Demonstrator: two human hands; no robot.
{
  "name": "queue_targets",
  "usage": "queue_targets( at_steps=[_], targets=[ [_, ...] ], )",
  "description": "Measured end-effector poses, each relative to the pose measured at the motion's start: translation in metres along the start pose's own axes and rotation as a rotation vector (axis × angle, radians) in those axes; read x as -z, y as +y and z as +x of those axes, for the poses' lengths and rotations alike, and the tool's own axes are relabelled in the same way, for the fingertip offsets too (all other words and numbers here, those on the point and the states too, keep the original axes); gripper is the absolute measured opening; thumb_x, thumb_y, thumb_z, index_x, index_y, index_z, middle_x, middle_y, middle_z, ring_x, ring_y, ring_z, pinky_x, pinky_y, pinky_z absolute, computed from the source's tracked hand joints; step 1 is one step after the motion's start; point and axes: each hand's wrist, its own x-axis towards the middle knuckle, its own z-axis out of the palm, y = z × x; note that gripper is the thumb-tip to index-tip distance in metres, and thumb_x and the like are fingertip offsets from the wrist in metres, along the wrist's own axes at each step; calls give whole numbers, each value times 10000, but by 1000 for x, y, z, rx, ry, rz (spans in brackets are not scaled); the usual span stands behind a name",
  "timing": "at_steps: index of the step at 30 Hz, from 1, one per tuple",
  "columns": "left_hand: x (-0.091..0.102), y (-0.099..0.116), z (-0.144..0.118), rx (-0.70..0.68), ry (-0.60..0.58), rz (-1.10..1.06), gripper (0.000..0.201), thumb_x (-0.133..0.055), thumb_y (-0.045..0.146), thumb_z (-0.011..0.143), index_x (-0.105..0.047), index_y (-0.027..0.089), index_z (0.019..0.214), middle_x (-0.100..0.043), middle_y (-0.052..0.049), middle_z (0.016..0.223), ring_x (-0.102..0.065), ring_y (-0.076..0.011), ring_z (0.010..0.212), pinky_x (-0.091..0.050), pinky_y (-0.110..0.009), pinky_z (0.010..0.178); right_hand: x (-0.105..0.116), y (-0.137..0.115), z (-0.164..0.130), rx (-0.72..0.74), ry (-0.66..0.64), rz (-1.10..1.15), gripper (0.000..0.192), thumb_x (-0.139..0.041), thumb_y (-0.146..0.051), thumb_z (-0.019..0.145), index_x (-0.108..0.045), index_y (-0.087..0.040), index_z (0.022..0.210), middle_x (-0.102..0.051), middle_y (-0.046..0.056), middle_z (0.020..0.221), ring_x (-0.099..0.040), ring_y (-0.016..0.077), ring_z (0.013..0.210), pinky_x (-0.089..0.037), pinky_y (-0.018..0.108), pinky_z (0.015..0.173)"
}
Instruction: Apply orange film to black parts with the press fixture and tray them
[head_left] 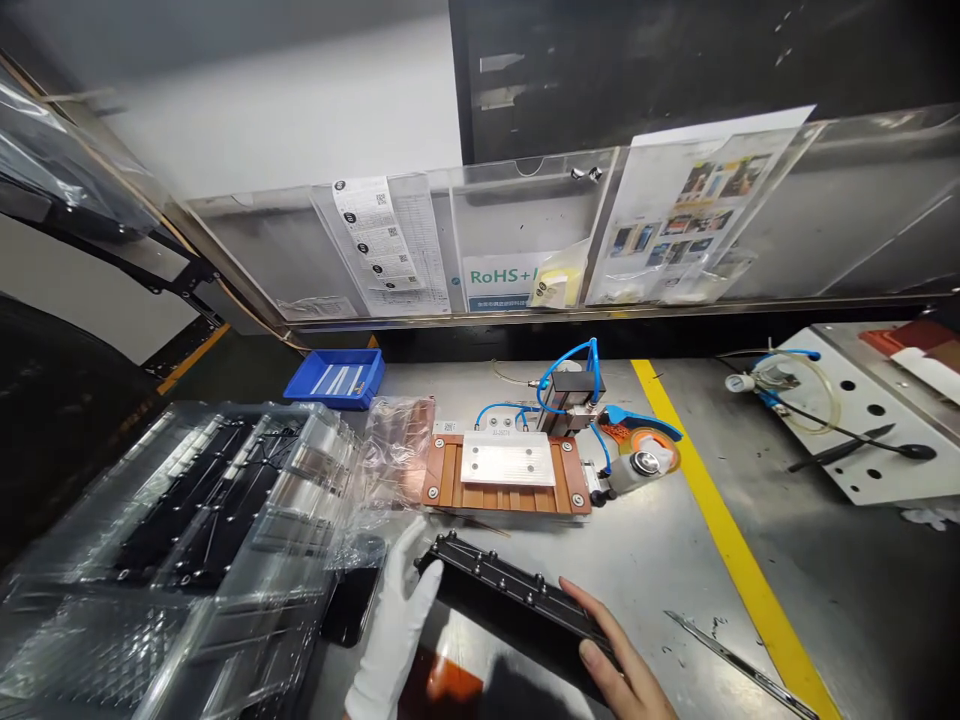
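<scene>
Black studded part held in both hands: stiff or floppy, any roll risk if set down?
The black part probably handles stiff: it spans from left hand to right hand without visible sag. Flat and elongated, so unlikely to roll. Raised studs may give some grip.

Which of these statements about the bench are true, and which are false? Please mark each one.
1. Both hands hold a black part. True: the left hand grips its left end, the right hand its right end.
2. Both hands wear gloves. False: only the left hand wears a white glove; the right is bare.
3. A blue bin stands at the back of the table. True.
4. The yellow line runs left of the fixture. False: it runs to the right of it.
5. Blue tubes lead to the fixture. True.
</scene>
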Motion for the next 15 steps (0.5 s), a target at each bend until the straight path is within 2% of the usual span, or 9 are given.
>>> queue_targets(
  at_steps=[2,3,4,6,7,8,11,13,15],
  targets=[
    [1,15,-5,-235,-32,288,408,-770,407,669,-717,296,1057,-692,-70,1175,-611,-309,1106,-449,-467,1068,-4,-2,-1,52,103,-66,594,-509,-660,901,-564,-275,1350,-498,85,1411,-413,316,1334,-367,414,1115],
    [-1,21,-10,-308,-133,422,331,-759,420,689,-743,316,1003,-720,-72,1110,-638,-318,1048,-488,-469,1014,-8,-3,-1,73,156,-97,576,-509,-665,896,-587,-278,1315,-516,92,1375,-438,318,1306,-389,412,1094],
    [-5,27,-16,-331,-297,527,270,-731,446,725,-758,333,969,-739,-79,1050,-661,-327,997,-519,-472,960,-11,-5,-1,92,207,-123,560,-503,-671,895,-604,-282,1285,-528,94,1345,-452,318,1283,-401,412,1078],
    [-19,34,-30,-268,-677,649,275,-657,477,791,-754,341,1010,-750,-112,1001,-692,-361,916,-556,-508,876,-19,-8,0,123,272,-160,538,-486,-674,903,-610,-291,1260,-535,89,1307,-463,316,1257,-400,413,1062],
    [-28,34,-37,-231,-796,666,287,-630,456,814,-746,324,1042,-748,-141,982,-700,-380,878,-558,-546,862,-22,-9,1,135,279,-171,532,-477,-673,909,-605,-297,1262,-535,85,1298,-464,314,1251,-395,415,1060],
    [-39,33,-42,-213,-830,646,285,-618,416,824,-744,298,1051,-743,-168,965,-703,-395,844,-557,-580,852,-25,-9,1,141,280,-182,531,-468,-675,913,-597,-303,1270,-530,82,1297,-461,314,1250,-387,420,1060],
    [-66,20,-53,-215,-723,535,186,-652,364,789,-759,241,879,-730,-208,846,-703,-413,794,-556,-612,846,-31,-7,3,137,290,-219,550,-453,-698,908,-588,-317,1280,-504,81,1313,-446,330,1255,-367,450,1056],
    [-76,12,-56,-218,-680,533,177,-659,388,781,-734,228,783,-718,-216,808,-697,-430,823,-536,-634,873,-31,-3,2,129,297,-239,567,-442,-712,905,-590,-313,1280,-491,86,1324,-441,339,1254,-367,459,1045],
    [-78,9,-54,-205,-692,600,182,-625,374,807,-724,222,811,-717,-221,851,-693,-443,852,-508,-670,890,-29,1,1,116,293,-252,572,-431,-710,908,-586,-309,1286,-484,92,1332,-438,332,1260,-368,452,1042]
  ],
)
